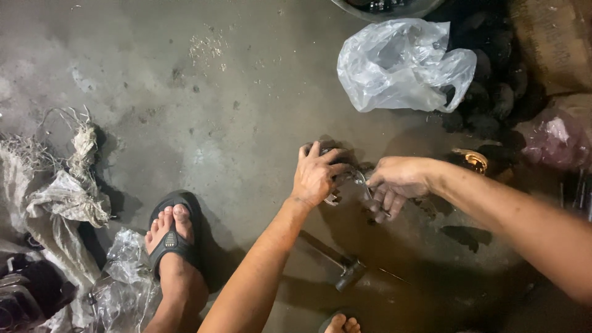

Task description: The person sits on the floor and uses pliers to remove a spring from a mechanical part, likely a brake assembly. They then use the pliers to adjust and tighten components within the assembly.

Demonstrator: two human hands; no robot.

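Grey concrete floor [203, 123]: lying stained and dusty under everything, carrying all the things here.
Left hand [316, 176]: pressing down on a dark metal part [345, 169], grip closing over its top, fingers curling round it.
Right hand [394, 182]: holding a thin metal tool [365, 188] against the same part, grip pinching narrow round the tool.
Metal part: sitting on the floor at the middle, between both hands, mostly hidden under them.
Hammer [345, 271]: lying on the floor near the person, just below the hands.
Clear plastic bag [401, 65]: lying crumpled at the far right.
Sandalled foot [172, 243]: resting at the near left.
Torn sack [58, 197]: bunching at the left edge.
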